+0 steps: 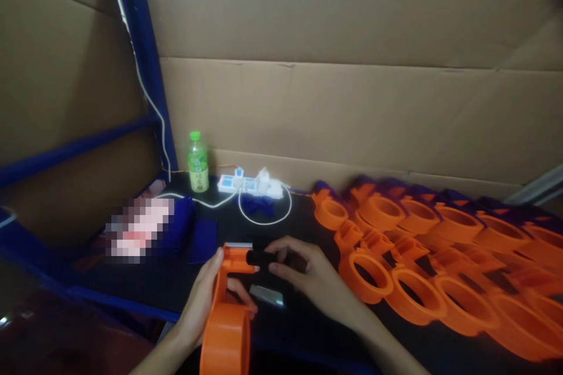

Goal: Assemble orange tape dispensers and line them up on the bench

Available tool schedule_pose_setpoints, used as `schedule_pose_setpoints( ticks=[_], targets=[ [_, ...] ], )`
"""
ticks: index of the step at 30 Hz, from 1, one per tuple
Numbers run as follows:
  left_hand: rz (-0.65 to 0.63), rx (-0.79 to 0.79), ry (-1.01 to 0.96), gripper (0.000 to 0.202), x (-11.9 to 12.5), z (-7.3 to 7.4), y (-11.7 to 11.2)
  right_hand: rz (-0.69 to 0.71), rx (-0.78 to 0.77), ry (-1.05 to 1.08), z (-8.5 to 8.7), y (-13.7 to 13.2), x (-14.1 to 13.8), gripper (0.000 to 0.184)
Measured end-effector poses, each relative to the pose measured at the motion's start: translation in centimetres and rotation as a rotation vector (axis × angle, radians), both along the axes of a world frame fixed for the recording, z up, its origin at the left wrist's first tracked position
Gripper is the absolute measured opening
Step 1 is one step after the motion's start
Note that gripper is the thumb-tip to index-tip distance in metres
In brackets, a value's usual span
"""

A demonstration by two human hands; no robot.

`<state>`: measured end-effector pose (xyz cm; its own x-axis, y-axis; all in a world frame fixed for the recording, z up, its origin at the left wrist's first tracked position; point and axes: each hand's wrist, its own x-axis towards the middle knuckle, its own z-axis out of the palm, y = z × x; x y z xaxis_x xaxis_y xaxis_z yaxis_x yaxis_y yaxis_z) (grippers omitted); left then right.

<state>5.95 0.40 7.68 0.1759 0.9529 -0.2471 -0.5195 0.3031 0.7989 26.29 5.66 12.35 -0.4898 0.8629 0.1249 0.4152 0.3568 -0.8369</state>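
An orange tape dispenser (226, 334) with a toothed metal blade (238, 245) along its top edge is upright in front of me. My left hand (206, 290) is wrapped round its narrow part, with fingertips showing past the far side. Between the thumb and fingers of my right hand (303, 266) is a small black cylindrical part (260, 258). Its end meets or overlaps the right side of the dispenser's head; whether it is seated there I cannot tell. A clear, shiny flat piece (267, 295) shows below the black part.
Several rows of orange tape dispensers (416, 293) fill the right of the black tabletop (303, 217). At the back stand a green-capped bottle (198, 164) and a white power strip (250, 184) with looping cables. Blue cloth-like material (180, 225) lies left, by a blue metal post (145, 53). Cardboard (329, 105) walls the back.
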Motion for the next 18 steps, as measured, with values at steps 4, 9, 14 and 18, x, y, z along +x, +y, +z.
schedule_pose_setpoints(
  ticks=[4, 9, 14, 18],
  targets=[
    [0.022, 0.099, -0.04, 0.04, 0.5, 0.1, 0.0, -0.063, 0.182, -0.054, 0.1, -0.3, -0.9, 0.021],
    [-0.047, 0.123, -0.057, 0.039, 0.3, -1.8, 0.5, -0.075, 0.421, -0.18, -0.8, -0.8, -2.0, 0.023],
    [-0.085, 0.074, -0.139, 0.037, 0.1, -2.5, 0.4, -0.092, 0.612, -0.29, -1.9, -1.2, -2.8, 0.029],
    [-0.097, 0.034, -0.14, 0.04, 0.2, -2.4, 0.3, -0.023, 0.693, -0.353, -2.0, -1.6, -3.4, 0.031]
  ],
)
